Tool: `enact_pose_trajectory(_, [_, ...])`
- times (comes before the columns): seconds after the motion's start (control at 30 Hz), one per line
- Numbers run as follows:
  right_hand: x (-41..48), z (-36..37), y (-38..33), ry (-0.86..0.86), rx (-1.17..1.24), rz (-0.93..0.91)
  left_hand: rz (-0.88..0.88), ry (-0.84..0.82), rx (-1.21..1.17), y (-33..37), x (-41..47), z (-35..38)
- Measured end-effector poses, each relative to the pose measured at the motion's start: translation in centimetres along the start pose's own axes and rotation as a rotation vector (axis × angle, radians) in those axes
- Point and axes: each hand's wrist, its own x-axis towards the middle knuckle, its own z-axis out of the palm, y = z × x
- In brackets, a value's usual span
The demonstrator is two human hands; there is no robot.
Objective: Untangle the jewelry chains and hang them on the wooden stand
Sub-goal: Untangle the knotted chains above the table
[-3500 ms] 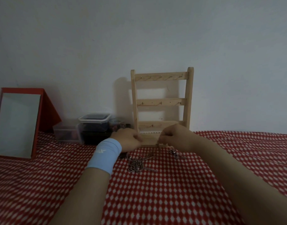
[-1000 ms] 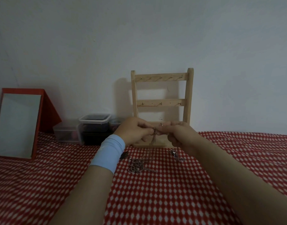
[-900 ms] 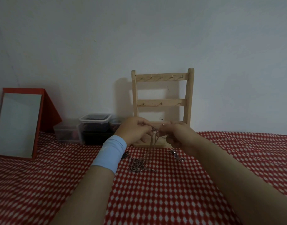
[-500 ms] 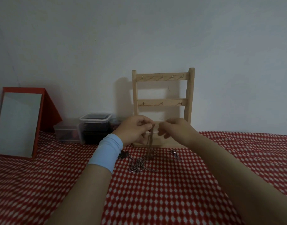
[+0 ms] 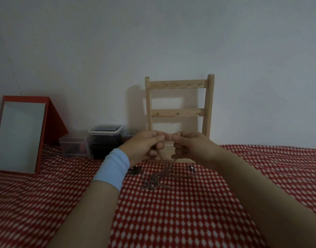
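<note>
Where they were apart, left hand (image 5: 143, 147) and right hand (image 5: 191, 146) now pinch chain (image 5: 168, 139)

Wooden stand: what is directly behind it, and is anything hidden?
Behind the wooden stand is a bare pale wall carrying its shadow. The left hand and right hand, pinching a chain, cover the stand's lowest rail and base.
</note>
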Motion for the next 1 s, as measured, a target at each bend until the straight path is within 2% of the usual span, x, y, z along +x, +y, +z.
enact_pose_trajectory(0.1, [-0.2,0.0,-0.2,-0.020,0.015,-0.007,-0.030,0.005,0.079,0.4,-0.5,-0.7])
enact_pose_trajectory(0.23, [-0.6,0.0,-0.5,0.031,-0.179,-0.045,0.043,0.092,0.439,0.7,-0.4,-1.5])
enact_pose_trajectory(0.33, [-0.6,0.0,-0.4,0.096,-0.326,-0.104,0.077,0.144,0.403,0.7,-0.2,-1.7])
enact_pose_trajectory(0.47, [-0.3,-0.2,0.0,0.145,-0.432,-0.166,0.114,0.129,0.366,0.3,-0.1,-1.3])
enact_pose_trajectory(0.67, [-0.4,0.2,0.0,0.095,-0.319,-0.168,0.148,0.094,0.475,0.2,0.0,-0.6])
enact_pose_trajectory(0.8, [-0.1,0.2,0.5,0.162,-0.321,-0.158,0.163,0.096,0.530,0.6,-0.2,-0.1])
enact_pose_trajectory(0.9, [-0.1,0.3,0.6,0.173,-0.219,-0.112,0.143,0.117,0.540,0.6,-0.3,-0.1])
enact_pose_trajectory(1.0, [-0.2,0.1,0.7,0.113,-0.085,-0.048,0.138,0.086,0.543,0.5,-0.4,-0.3])
